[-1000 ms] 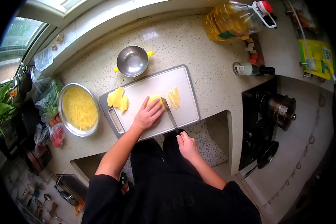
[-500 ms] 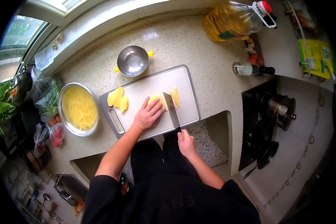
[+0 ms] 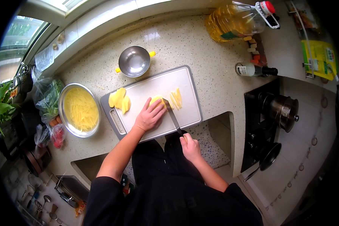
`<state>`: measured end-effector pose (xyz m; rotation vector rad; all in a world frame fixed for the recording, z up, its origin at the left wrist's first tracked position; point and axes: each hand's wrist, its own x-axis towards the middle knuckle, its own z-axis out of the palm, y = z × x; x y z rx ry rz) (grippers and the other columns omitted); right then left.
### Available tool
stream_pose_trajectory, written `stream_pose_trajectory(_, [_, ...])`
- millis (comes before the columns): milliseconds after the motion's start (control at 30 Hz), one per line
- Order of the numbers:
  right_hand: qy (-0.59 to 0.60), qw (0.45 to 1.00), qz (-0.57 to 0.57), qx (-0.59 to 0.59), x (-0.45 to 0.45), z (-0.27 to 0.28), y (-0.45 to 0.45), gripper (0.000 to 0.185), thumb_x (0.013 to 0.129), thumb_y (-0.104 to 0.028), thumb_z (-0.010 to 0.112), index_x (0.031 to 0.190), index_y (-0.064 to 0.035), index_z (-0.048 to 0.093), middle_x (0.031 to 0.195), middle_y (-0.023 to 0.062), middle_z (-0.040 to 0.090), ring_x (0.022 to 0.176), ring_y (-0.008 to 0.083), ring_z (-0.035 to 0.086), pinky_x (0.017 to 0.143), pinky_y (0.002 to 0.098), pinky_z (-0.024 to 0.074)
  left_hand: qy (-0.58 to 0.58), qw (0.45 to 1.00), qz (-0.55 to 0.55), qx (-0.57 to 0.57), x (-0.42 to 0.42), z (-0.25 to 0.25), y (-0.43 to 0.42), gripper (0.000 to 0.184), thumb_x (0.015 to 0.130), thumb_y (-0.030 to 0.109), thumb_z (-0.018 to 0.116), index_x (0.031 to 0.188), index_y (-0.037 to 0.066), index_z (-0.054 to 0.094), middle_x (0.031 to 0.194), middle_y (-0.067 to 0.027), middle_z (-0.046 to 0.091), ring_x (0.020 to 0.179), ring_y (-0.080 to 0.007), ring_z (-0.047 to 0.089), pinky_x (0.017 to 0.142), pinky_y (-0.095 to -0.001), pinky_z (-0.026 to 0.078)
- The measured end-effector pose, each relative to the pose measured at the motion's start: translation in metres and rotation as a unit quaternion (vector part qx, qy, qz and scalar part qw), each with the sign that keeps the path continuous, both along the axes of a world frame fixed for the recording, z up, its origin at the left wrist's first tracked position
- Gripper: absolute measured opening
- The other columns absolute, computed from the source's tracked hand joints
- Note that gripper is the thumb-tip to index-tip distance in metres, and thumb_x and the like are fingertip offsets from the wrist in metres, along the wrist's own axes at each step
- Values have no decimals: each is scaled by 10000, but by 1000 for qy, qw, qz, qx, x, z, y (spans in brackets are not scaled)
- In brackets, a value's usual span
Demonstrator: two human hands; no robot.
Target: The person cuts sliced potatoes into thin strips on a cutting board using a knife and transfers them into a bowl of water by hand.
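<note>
On a white cutting board with a grey rim [image 3: 185,84], my left hand [image 3: 150,116] presses its fingers down on pale yellow potato slices [image 3: 156,101], partly hidden beneath it. My right hand [image 3: 191,147] is closed around the handle of a kitchen knife [image 3: 172,116]. The blade stands at the right edge of the slices, close to my left fingertips. Cut potato strips [image 3: 176,98] lie to the right of the blade. A pile of more potato slices [image 3: 119,100] rests on the board's left part.
Left of the board stands a metal bowl [image 3: 78,133] of potato shreds [image 3: 81,109]. Behind the board is a steel bowl [image 3: 135,62] with yellow handles. An oil jug [image 3: 233,22], a dark-capped bottle [image 3: 250,69] and a stove [image 3: 252,128] are to the right; bagged vegetables [image 3: 51,98] lie far left.
The knife has moved left from the strips to the slices' edge, its blade now seen more edge-on. The strips behind it are spread wider, with an added one. My left hand stays nearly still.
</note>
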<state>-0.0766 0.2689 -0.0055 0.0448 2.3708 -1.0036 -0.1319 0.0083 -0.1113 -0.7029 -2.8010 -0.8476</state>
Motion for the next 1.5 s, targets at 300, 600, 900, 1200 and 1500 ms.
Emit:
stream_pose_trajectory(300, [-25,997,38,67,-10,6,-9,321,1061,-384,601,1048,-63,606,844,221,720,822,476,698,697,564,545,-8,1000,-2,5,0,-1,0,463,789,136,770,1246,88,708,1323,-114,668,1392,-331,564,1227,-628,345])
stream_pose_trajectory(600, [-14,999,-14,50,-8,-8,-14,356,1070,-392,589,1088,-37,611,881,240,715,866,492,691,719,555,539,-25,1000,-6,0,0,3,0,527,784,137,763,1304,97,687,1344,-111,661,1402,-329,556,1228,-628,344])
stream_pose_trajectory(900, [-19,1000,-17,-11,0,-2,-8,330,1072,-357,600,1106,-30,628,878,249,707,871,489,692,734,530,548,-16,1000,13,-5,-1,14,-23,611,798,205,791,1397,180,672,1460,-97,619,1409,-317,553,1231,-587,353])
stream_pose_trajectory(1200, [8,1000,-8,9,1,4,-13,309,1070,-346,607,1056,-38,628,859,226,713,846,468,700,718,521,554,-13,1000,-14,9,-3,8,-30,586,825,226,800,1394,170,674,1462,-104,617,1397,-353,556,1200,-538,419])
stream_pose_trajectory(1500, [11,1000,-1,23,-2,7,-10,302,1064,-354,615,1051,-53,638,847,225,713,831,468,702,695,527,552,-10,1000,-15,22,-5,8,-30,543,843,219,798,1370,148,686,1448,-117,623,1374,-365,576,1160,-509,474])
